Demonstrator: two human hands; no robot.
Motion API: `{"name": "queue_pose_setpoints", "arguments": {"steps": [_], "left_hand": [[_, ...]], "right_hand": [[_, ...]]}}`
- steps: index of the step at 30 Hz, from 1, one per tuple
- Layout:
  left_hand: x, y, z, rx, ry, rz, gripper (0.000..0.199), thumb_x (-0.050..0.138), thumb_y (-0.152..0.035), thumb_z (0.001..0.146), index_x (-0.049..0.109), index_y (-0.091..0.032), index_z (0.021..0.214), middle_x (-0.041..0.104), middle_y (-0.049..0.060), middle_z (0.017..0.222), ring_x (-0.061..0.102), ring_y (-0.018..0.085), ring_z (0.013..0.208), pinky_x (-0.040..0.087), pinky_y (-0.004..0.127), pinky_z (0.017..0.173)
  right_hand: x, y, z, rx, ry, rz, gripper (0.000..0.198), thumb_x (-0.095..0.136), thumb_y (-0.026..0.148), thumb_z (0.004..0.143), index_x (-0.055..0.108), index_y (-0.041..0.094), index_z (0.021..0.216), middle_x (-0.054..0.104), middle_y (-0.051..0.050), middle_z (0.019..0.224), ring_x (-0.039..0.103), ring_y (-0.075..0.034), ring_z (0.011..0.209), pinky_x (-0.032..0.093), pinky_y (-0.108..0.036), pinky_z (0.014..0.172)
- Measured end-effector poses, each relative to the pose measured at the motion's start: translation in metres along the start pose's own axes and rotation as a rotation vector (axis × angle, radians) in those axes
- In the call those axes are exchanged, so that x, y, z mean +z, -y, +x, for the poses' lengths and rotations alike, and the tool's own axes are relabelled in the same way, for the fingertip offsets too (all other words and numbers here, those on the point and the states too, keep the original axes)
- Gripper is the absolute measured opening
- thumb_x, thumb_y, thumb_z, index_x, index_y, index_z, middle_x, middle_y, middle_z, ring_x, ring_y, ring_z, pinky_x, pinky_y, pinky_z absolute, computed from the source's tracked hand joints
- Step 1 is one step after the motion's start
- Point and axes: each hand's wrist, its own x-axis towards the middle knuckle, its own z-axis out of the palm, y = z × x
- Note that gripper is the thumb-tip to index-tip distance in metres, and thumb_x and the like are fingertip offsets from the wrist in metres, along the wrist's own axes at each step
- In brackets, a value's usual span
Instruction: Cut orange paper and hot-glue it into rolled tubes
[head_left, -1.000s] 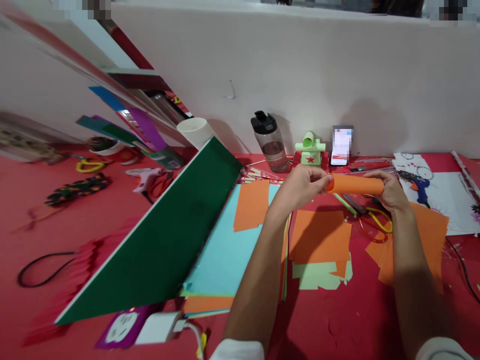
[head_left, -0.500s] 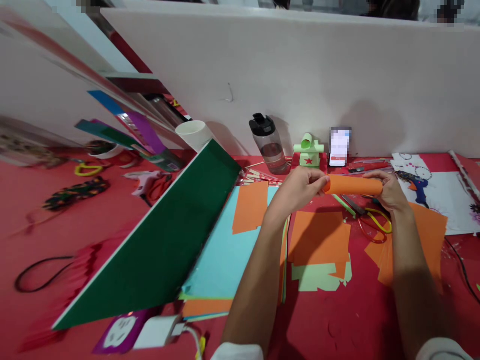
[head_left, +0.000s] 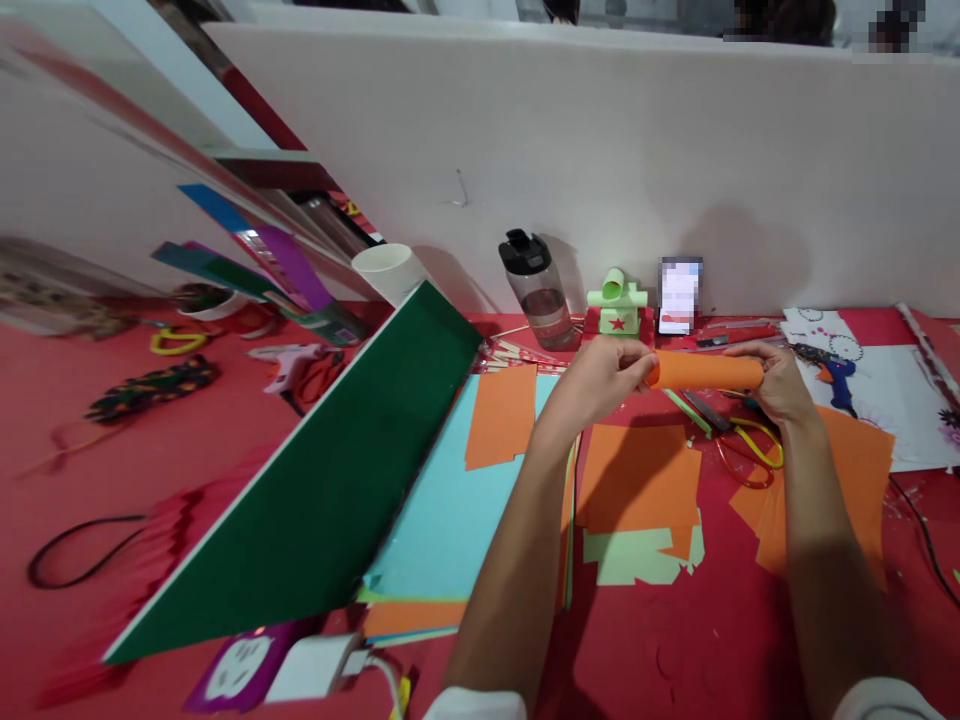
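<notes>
Head view: orange tube [head_left: 707, 370] hung above the tabletop [head_left: 645, 650], toward its far edge, long axis side to side. Left hand [head_left: 604, 378] pinched the left end, thumb against fingers; right hand [head_left: 780, 385] had its fingers closed on the right end. Neither hand nearer; tube bridged both. Scissors [head_left: 721, 421] lay beneath.

- Passable low between the forearms [head_left: 506, 560], over red tabletop [head_left: 675, 645].
- Barred between left hand [head_left: 604, 378] and right hand [head_left: 781, 388] by orange paper tube [head_left: 706, 371].
- Walled off at left by slanted green board [head_left: 307, 480].
- Hemmed in beyond by water bottle [head_left: 541, 300], green paper model [head_left: 618, 316], smartphone [head_left: 678, 300], then white partition [head_left: 585, 140].
- Obstructed near the right hand, on the tabletop, by scissors [head_left: 723, 424].
</notes>
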Motion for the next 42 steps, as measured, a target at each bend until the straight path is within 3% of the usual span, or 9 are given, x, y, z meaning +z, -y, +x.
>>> {"name": "queue_pose_setpoints", "arguments": {"steps": [6,12,23,34,42], "left_hand": [[0.002,0.012,0.006,-0.009,0.044,-0.143,0.017,0.057,-0.026,0.081,0.062,-0.017,0.068,0.061,-0.001,0.063,0.059,0.013,0.063,0.044,0.024,0.062],[0.004,0.032,0.015,0.03,0.033,-0.203,0.013,0.056,-0.023,0.075,0.063,-0.016,0.068,0.058,-0.002,0.062,0.051,0.01,0.059,0.038,0.022,0.058],[0.011,0.056,0.021,0.194,-0.205,-0.217,0.019,0.066,-0.031,0.081,0.075,-0.015,0.075,0.067,0.001,0.068,0.058,0.014,0.067,0.046,0.023,0.063],[0.016,0.064,0.023,0.143,-0.223,-0.143,0.021,0.063,-0.033,0.077,0.073,-0.015,0.073,0.06,-0.001,0.063,0.05,0.012,0.061,0.04,0.022,0.059],[0.016,0.064,0.025,0.121,-0.218,-0.14,0.021,0.064,-0.033,0.076,0.073,-0.015,0.073,0.066,0.0,0.067,0.054,0.013,0.064,0.043,0.023,0.061]], "right_hand": [[-0.001,0.007,-0.002,-0.14,-0.049,-0.049,0.023,0.087,0.029,0.068,0.078,0.024,0.089,0.082,-0.006,0.09,0.079,-0.026,0.083,0.064,-0.034,0.068],[0.005,0.02,-0.004,-0.213,-0.036,-0.095,0.021,0.087,0.025,0.069,0.08,0.023,0.089,0.082,-0.006,0.09,0.079,-0.026,0.087,0.065,-0.035,0.077],[0.004,0.019,-0.005,-0.178,-0.059,-0.134,0.022,0.079,0.026,0.076,0.078,0.022,0.098,0.081,-0.005,0.096,0.077,-0.022,0.09,0.065,-0.033,0.076],[0.005,0.017,-0.004,-0.22,-0.012,-0.169,0.02,0.075,0.026,0.078,0.078,0.023,0.098,0.08,-0.004,0.094,0.076,-0.022,0.089,0.064,-0.035,0.077],[0.005,0.015,-0.003,-0.237,-0.043,-0.201,0.021,0.071,0.021,0.079,0.078,0.023,0.098,0.08,-0.004,0.096,0.076,-0.023,0.094,0.063,-0.036,0.083]]}}
